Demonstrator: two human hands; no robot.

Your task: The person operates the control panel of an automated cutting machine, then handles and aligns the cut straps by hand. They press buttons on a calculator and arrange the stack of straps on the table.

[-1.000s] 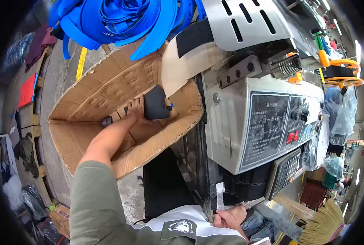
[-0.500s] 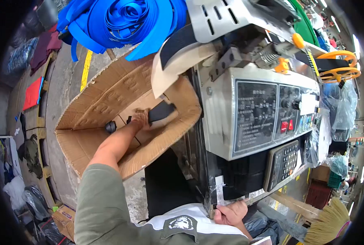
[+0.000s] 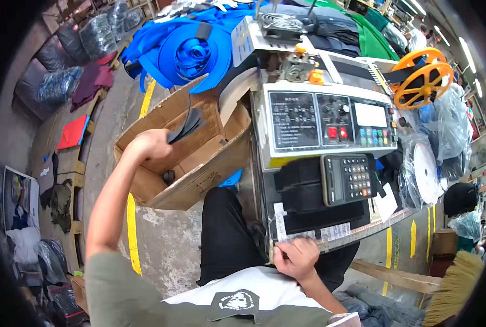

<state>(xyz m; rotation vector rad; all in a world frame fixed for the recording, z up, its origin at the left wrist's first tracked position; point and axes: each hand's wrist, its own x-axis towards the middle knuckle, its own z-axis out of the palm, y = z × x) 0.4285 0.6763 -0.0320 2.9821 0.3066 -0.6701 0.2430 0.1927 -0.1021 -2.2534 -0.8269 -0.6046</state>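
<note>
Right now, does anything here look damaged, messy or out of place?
Yes. The cardboard box beside the machine is worn, its walls bowed and its rim bent. Blue strap lies in a loose tangled heap behind it. The left hand holds a black strip over the box.

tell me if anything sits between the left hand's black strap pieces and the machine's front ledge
Nothing visible blocks that path. The left hand holds the black strap pieces above the cardboard box, already clear of its walls. The right hand rests at the front ledge.

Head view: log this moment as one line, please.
left hand: holds black strap piece above cardboard box | right hand: closed at machine front edge
</note>
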